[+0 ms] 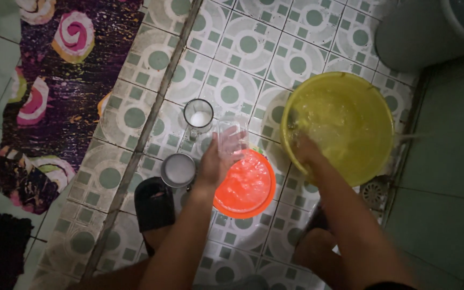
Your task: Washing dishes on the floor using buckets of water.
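Both forearms reach down over tiled floor. L hand grips clear glass above orange plate; R hand dips inside yellow basin near floor's R edge, grip hidden by water. Looks mid-wash; next likely needs the glass brought to the basin.

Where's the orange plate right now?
In the head view, the orange plate lies on the tiled floor at centre, beside the yellow basin, under the left hand.
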